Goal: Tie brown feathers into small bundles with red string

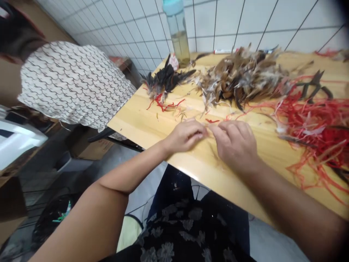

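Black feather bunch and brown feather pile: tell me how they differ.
The black feather bunch is mostly dark, while the brown feather pile mixes brown, tan and whitish. The black feather bunch is small; the brown feather pile spreads much wider. Both lie on the wooden table.

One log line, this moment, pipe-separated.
left hand: curled | right hand: curled, near left | brown feathers: beyond hands | red strings: right of hands
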{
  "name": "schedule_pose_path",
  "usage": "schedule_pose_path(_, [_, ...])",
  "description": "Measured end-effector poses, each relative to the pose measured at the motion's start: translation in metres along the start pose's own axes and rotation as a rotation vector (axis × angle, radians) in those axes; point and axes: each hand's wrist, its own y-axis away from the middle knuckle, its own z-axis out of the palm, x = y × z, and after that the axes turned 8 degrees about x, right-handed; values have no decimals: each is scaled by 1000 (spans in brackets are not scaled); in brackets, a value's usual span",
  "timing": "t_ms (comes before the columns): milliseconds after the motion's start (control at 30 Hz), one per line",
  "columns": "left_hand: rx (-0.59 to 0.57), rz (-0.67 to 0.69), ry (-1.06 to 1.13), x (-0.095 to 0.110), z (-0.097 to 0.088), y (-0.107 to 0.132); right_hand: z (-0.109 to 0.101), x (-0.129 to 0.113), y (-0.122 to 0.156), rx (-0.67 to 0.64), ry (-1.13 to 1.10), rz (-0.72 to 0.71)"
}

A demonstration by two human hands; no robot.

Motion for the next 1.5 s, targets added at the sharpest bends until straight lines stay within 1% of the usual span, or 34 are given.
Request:
schedule_pose_path(67, [-77, 30, 14, 0, 0, -1, 0, -2, 0, 39, 9, 6])
schedule_pose_path(100, [-85, 33, 13, -1, 0, -2, 1, -3, 0, 57, 11, 13])
schedule_pose_path(133, [-65, 28, 3, -2, -1, -2, 1, -3, 0, 71, 18, 23])
schedule_pose_path(167, [-22, 9, -18, -3, -2, -3, 1, -4, -1, 93, 30, 35])
schedule_pose_path(233, [130, -70, -89, -6, -6, -3, 0, -2, -2, 123, 48, 56])
schedule_pose_path(333, [374, -258, -216, -17, -13, 0, 0, 3, -4, 123, 99, 129])
schedule_pose_path(367, [416, -319, -248, -22, -15, 0, 0, 6, -4, 113, 125, 163])
schedule_pose_path(400, [430, -369, -271, -29, -17, 1, 0, 10, -4, 103, 153, 199])
schedule_pose_path(433, [416, -408, -288, -36, -19, 1, 0, 13, -4, 87, 180, 235])
schedule_pose_path(500, [331, -438, -312, -49, -24, -1, 2, 18, -3, 46, 221, 302])
schedule_pose_path(600, [168, -399, -384, -65, -29, -9, 5, 22, -4, -15, 235, 346])
schedule_pose_path(733, [-14, -376, -473, -75, -28, -24, 9, 25, -7, -34, 249, 381])
schedule_pose_path(833, [-91, -368, -449, -81, -26, -36, 9, 30, -8, -36, 267, 428])
schedule_pose_path(933, [-93, -319, -370, -88, -28, -47, 8, 34, -8, -27, 278, 460])
schedule_pose_path(1000, [-79, -296, -278, -90, -31, -56, 7, 35, -8, -2, 298, 467])
schedule_pose_path(1133, [-95, -275, -56, -87, -33, -67, 7, 35, -8, 71, 388, 420])
schedule_pose_path(1267, [-107, -166, 84, -82, -29, -63, 7, 33, -8, 71, 462, 340])
schedule_pose_path(1367, [-119, -85, 122, -82, -27, -53, 9, 28, -12, 24, 458, 281])
schedule_pose_path(1433, [-104, -29, 101, -83, -29, -48, 12, 19, -20, -13, 455, 266])
schedule_pose_path(1500, [-73, 35, 61, -83, -32, -46, 17, 4, -33, -37, 444, 288])
